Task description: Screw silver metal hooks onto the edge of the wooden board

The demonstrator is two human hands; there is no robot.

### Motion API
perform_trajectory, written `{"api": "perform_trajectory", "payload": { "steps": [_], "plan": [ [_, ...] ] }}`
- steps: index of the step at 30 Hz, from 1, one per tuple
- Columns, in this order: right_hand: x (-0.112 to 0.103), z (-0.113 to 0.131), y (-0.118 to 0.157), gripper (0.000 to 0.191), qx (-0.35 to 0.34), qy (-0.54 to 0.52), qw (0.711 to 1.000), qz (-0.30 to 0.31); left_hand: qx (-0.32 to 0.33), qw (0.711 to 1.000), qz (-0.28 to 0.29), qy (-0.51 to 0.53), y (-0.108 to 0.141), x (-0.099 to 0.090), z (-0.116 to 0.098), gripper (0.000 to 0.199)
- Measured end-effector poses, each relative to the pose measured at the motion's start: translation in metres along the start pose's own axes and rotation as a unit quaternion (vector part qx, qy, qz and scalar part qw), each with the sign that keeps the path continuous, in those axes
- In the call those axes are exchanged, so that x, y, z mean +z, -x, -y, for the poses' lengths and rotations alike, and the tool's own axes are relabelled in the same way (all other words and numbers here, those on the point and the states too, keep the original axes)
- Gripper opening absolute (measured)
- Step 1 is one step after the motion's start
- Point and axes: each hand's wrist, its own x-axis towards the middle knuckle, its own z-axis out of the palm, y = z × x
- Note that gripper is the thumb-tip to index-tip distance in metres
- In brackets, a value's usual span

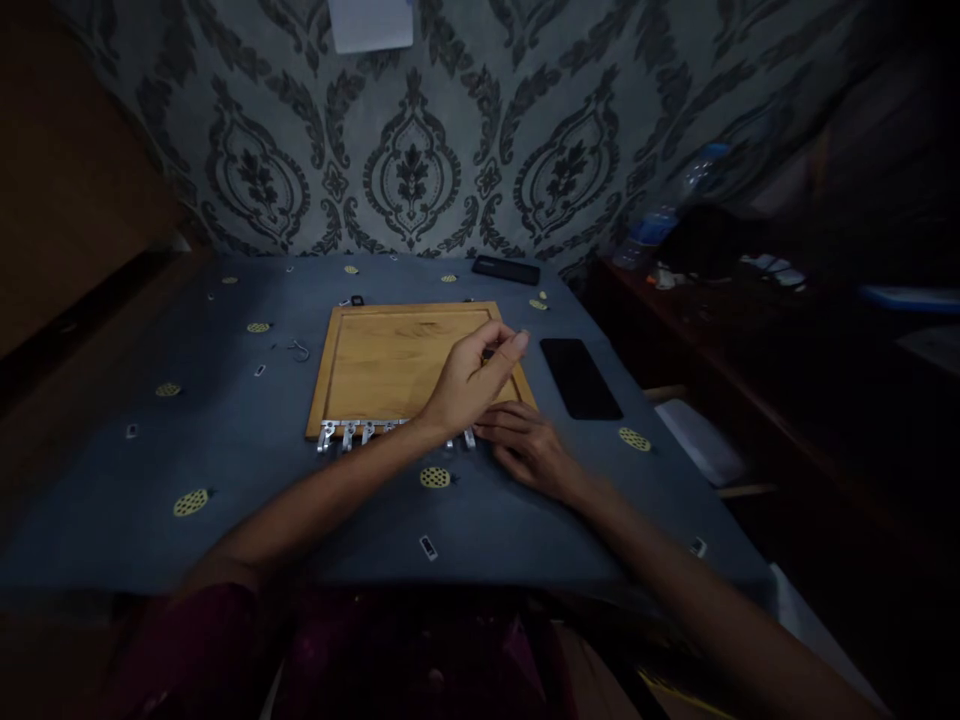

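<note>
A wooden board (382, 365) with a raised rim lies on the blue patterned cloth. Along its near edge runs a row of small metal clips or hooks (349, 432). Over the board's right part is my left hand (474, 375), its thumb and fingers pinched together near the right rim; whatever is between them is too small to make out. My right hand (529, 450) rests low at the board's near right corner, fingers curled against the edge beside the last metal piece, and its fingertips are partly hidden.
A black phone (581, 378) lies right of the board, and a dark case (506, 269) sits behind it. Left of the board is a small hook-shaped item (300, 350). Plastic bottles (654, 225) stand on the dark side table (750, 345) at right. A patterned wall rises behind.
</note>
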Motion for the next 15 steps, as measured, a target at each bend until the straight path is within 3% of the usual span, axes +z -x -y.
{"api": "perform_trajectory", "payload": {
  "steps": [6,15],
  "plan": [
    [-0.0017,0.0018,-0.0022,0.035,-0.004,0.002,1.0,-0.008,-0.024,0.999,0.01,0.024,0.0007,0.0007,0.0027,0.057],
    [-0.005,0.0046,-0.0052,0.042,-0.013,-0.013,0.999,-0.028,-0.003,1.0,0.004,-0.024,0.0044,0.0,0.0012,0.051]
  ]
}}
